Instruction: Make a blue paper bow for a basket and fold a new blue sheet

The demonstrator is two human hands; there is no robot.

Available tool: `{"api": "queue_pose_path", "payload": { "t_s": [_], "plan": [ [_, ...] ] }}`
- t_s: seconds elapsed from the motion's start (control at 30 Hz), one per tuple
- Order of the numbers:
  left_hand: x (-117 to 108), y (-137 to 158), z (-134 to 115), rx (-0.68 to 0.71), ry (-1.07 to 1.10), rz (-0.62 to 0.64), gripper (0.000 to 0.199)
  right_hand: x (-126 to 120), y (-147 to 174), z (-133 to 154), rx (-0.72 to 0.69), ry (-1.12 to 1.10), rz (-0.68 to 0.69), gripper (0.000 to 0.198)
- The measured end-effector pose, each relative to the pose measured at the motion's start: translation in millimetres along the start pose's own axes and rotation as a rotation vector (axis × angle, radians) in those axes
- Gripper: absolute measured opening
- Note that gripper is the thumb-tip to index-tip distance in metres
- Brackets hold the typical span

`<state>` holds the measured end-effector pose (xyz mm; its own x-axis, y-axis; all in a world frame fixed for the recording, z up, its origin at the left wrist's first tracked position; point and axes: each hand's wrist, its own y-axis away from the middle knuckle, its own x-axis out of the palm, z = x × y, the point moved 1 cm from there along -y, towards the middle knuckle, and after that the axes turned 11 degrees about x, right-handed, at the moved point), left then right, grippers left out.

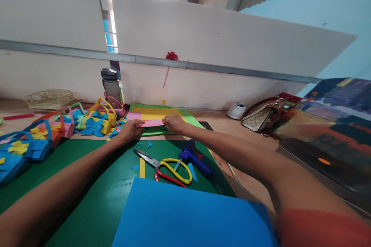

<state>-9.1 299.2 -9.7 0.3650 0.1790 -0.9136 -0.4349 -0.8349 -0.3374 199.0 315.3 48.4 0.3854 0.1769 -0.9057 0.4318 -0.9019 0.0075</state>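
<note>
Behind the fingers (139,124), the left arm (78,172) runs nearly straight and the right arm (237,153) bends well back from them, while the left hand (131,129) and right hand (176,124), near each other but apart, hold those fingers curled inward in a pinch.

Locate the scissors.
In the head view, the scissors lie below the picture's middle on the green mat, between the held pink paper and the large blue sheet, with the blue glue gun just right.

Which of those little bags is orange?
The orange bag stands between a blue bag and a pink bag; no other shows an orange body.
</note>
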Motion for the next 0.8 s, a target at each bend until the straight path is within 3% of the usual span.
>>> {"api": "queue_pose_path", "payload": {
  "t_s": [0.27,0.5,0.8],
  "plan": [
    [5.6,8.2,2.0,-0.058,0.086,-0.095,0.027,-2.2,-0.6,23.6,-0.04,-0.043,-0.046,0.03],
    [-5.8,24.2,-1.5,-0.302,0.132,-0.256,0.032,-13.5,1.5,50.3,-0.093,-0.052,-0.065,0.031],
    [-9.6,21.3,1.0,-0.587,0.693,-0.261,0.031,-18.9,-8.5,73.0,-0.114,-0.061,-0.032,0.034]
  ]
}}
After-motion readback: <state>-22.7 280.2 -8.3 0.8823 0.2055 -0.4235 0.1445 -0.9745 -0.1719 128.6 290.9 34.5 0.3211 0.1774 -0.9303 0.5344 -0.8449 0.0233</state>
